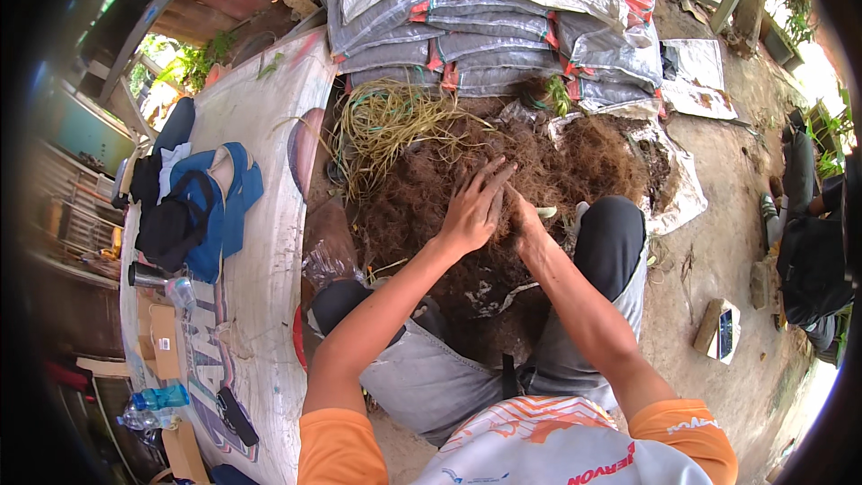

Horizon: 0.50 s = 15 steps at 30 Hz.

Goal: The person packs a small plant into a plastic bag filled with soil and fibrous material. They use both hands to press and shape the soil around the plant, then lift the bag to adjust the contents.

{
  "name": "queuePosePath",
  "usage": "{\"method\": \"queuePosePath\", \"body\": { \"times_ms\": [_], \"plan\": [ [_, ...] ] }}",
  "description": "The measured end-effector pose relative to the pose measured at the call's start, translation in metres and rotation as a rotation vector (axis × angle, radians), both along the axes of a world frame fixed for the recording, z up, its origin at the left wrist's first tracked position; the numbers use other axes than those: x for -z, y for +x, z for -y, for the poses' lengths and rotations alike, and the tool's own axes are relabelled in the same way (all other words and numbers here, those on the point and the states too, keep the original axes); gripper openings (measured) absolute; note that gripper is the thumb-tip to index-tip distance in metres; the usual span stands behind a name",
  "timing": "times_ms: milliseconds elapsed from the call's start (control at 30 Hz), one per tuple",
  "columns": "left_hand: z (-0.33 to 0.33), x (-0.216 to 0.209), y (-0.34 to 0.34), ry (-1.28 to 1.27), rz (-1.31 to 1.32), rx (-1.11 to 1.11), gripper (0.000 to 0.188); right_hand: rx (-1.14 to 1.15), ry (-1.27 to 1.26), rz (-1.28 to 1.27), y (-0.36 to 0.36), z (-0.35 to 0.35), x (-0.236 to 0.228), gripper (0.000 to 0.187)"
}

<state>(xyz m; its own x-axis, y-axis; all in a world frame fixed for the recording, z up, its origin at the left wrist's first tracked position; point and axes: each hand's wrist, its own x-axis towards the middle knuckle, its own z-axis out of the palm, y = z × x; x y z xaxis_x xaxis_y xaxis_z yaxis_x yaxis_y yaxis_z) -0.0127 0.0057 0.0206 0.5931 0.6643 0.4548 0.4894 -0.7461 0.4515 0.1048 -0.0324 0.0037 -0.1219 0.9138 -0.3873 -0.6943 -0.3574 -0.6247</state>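
Observation:
My left hand and my right hand meet, palms facing, above a heap of brown fibre between my knees. The left fingers are long, pressed together and stained dark. Most of the right fingers are hidden behind the left hand. Whatever lies between the palms cannot be seen. A pale green piece shows just beside the right hand. More loose brown fibre lies to the right on a white sack. Dry straw-coloured strands are tangled at the heap's far left.
Stacked grey sacks rise behind the heap. On the left, a whitish board carries blue and black cloth, bottles and cardboard. A phone on a block stands at right, near another person's dark bag.

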Motion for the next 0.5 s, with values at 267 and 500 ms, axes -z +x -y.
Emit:
{"method": "queuePosePath", "body": {
  "times_ms": [267,500],
  "plan": [
    [0.007,-0.009,0.007,-0.281,0.246,-0.072,0.038,0.243,-0.029,0.14,0.002,-0.004,-0.002,0.04],
    [0.003,0.014,0.011,-0.154,0.306,-0.115,0.031,0.119,-0.116,0.299,0.006,-0.002,-0.023,0.043]
  ]
}}
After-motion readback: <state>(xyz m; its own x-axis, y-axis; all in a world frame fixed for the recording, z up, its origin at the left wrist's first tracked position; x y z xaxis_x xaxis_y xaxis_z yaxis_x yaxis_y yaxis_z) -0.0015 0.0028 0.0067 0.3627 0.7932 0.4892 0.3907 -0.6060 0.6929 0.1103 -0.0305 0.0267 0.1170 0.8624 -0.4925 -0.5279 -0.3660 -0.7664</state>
